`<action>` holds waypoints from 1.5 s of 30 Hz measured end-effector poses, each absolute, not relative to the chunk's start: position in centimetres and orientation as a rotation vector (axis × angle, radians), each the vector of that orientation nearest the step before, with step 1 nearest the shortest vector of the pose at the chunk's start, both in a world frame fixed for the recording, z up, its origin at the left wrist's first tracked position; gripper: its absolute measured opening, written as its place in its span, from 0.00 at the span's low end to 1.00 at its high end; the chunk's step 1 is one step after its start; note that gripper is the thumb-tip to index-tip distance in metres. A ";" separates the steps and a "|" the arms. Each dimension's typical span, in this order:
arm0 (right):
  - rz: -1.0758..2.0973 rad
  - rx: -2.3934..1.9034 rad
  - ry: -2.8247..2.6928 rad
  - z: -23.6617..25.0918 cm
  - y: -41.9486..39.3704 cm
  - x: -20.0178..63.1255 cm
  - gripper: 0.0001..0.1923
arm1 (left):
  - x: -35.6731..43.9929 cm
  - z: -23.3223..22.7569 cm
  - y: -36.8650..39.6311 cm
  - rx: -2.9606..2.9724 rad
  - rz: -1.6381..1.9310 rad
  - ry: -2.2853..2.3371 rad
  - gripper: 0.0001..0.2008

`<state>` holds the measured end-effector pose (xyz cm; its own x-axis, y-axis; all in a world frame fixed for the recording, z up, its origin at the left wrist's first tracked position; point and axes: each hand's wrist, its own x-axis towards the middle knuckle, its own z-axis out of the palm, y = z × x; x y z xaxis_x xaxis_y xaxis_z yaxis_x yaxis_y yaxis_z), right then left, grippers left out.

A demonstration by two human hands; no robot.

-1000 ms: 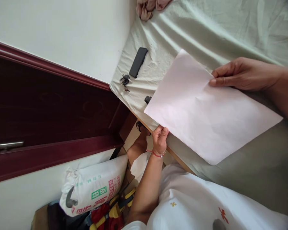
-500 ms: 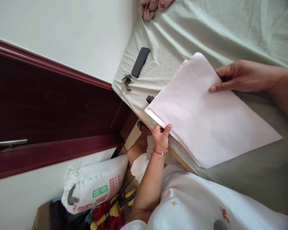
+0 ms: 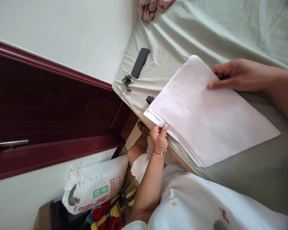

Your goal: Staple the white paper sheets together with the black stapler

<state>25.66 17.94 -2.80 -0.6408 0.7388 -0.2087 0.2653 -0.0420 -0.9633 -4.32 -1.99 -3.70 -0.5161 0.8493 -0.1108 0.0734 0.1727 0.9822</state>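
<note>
Head view, looking down at your hands over a bed edge. The sheet of paper (image 3: 206, 118) is folded over on itself, its layers fanned apart at the near-left corner, and it lies on the green bedsheet (image 3: 206, 28). Its long axis runs from about 10 o'clock to 4 o'clock across the frame. Your left hand (image 3: 159, 139) sits at the paper's 7 o'clock corner, fingers closed in a pinch on the stacked edges there; a red cord bracelet (image 3: 158, 153) circles that wrist. Your right hand (image 3: 237, 76) rests at the paper's 1 o'clock edge, thumb laid flat on the top layer and fingers curled beneath or behind it, so it holds the sheet rather than hovering. The two hands thus lie at opposite ends of the short diagonal, with the paper's body between them; the left is nearer the loose, fanned layers, the right nearer the curved fold at the top.

Surface: wrinkled, soft bedding over a wooden bed frame (image 3: 175, 156). At 11 o'clock from the paper lie a black phone (image 3: 140, 62) and a bunch of keys (image 3: 126, 80), well apart from both hands; a small dark object (image 3: 149, 99) sits just beside the paper's left corner. Room: a dark red door (image 3: 50, 108) at 9 o'clock, a printed sack (image 3: 96, 188) at 7 o'clock
</note>
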 end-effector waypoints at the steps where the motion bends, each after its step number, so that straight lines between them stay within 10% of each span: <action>1: 1.668 -1.071 -1.881 -2.8 17.9 25.6 0.27 | -4.3 -3.7 -2.0 0.877 1.425 1.753 0.21; 45: 1.611 -1.181 -1.968 -2.6 18.0 25.7 0.27 | -4.8 -4.6 -2.1 0.998 1.419 1.803 0.19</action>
<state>25.70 18.00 -2.60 -0.5986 0.7649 -0.2379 0.3844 0.0137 -0.9231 -4.80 -2.13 -4.60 -0.5152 0.8568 -0.0224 0.1795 0.1335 0.9747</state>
